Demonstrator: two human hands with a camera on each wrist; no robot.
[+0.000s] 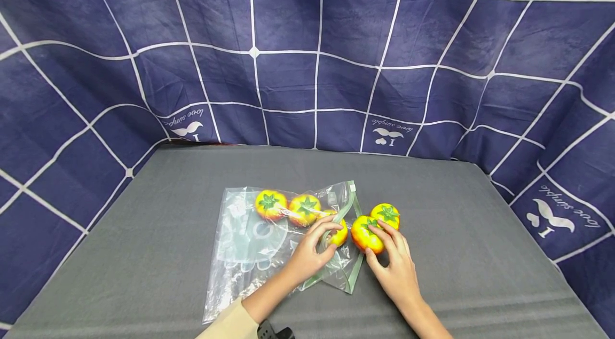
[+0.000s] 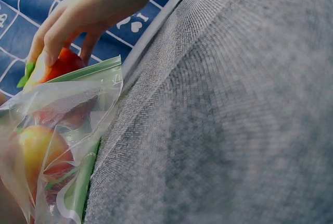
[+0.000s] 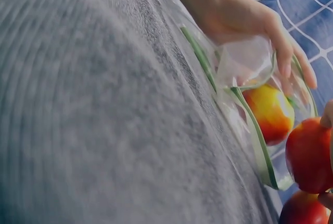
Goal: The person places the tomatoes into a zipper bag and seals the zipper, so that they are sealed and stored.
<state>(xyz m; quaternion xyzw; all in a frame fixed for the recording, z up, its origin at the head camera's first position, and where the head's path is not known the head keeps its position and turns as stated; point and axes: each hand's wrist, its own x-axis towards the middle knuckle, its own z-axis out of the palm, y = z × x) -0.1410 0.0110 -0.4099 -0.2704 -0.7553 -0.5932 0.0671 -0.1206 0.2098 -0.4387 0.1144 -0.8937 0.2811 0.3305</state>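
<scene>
A clear zip bag (image 1: 254, 243) with a green closure strip lies flat, its mouth facing right. Two yellow-red tomatoes with green star-shaped leaves, a left tomato (image 1: 269, 203) and a middle tomato (image 1: 304, 210), lie inside along the bag's far side. A third tomato (image 3: 270, 112) sits just within the mouth. My left hand (image 1: 309, 248) holds the bag's mouth edge, its fingers and thumb curved around that third tomato. Just outside the mouth, my right hand (image 1: 396, 267) grips another tomato (image 1: 361, 232) between thumb and fingers. Behind it, one more tomato (image 1: 388, 212) touches or nearly touches it.
A grey cloth-covered table (image 1: 158, 232) lies beneath everything. Blue curtain (image 1: 288, 83) with white grid lines encloses the back and sides. The bag's white slider (image 1: 352, 186) is at the far end of the strip. A black wrist device (image 1: 274, 331) shows at the left sleeve.
</scene>
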